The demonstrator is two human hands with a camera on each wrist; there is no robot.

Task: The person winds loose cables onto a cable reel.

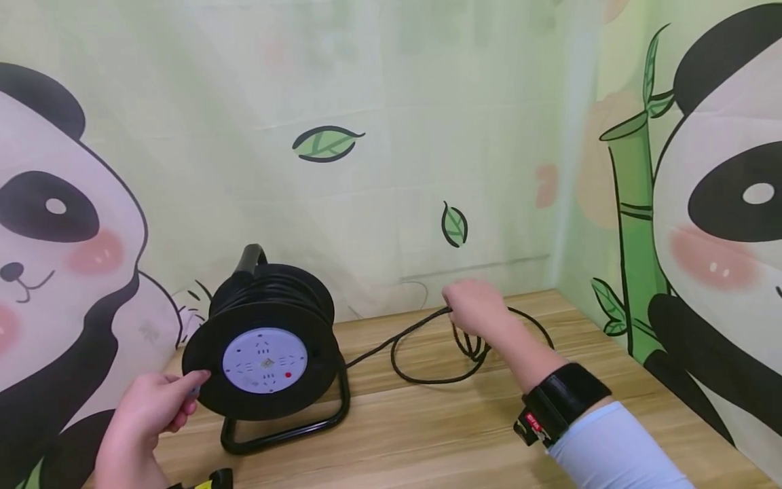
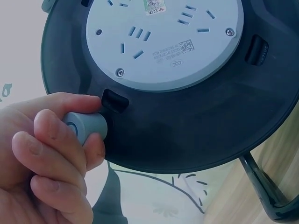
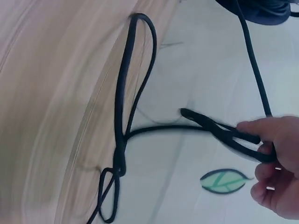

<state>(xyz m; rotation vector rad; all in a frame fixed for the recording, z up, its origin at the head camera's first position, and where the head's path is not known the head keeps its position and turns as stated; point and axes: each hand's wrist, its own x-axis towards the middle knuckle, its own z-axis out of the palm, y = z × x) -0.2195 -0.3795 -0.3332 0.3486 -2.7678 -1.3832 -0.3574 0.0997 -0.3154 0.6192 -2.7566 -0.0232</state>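
A black cable reel [image 1: 263, 360] stands on the table at left, wound with black cable and fronted by a pale round socket panel [image 1: 265, 360]. My left hand [image 1: 149, 407] pinches the grey knob [image 2: 88, 126] at the rim of the reel's disc between thumb and fingers. To the right, my right hand [image 1: 476, 307] grips the loose black cable [image 3: 166, 128], raised a little over the table. A single length runs from the reel to this hand, and loops of cable hang below it. The right wrist view shows a twisted loop between the fingers.
The wooden table [image 1: 421, 428] meets a printed curtain [image 1: 379, 204] with pandas, leaves and bamboo at the back and sides. A bent tube frame [image 1: 287, 438] supports the reel, with a handle [image 1: 250, 258] on top. Both wrists wear black straps [image 1: 568, 401].
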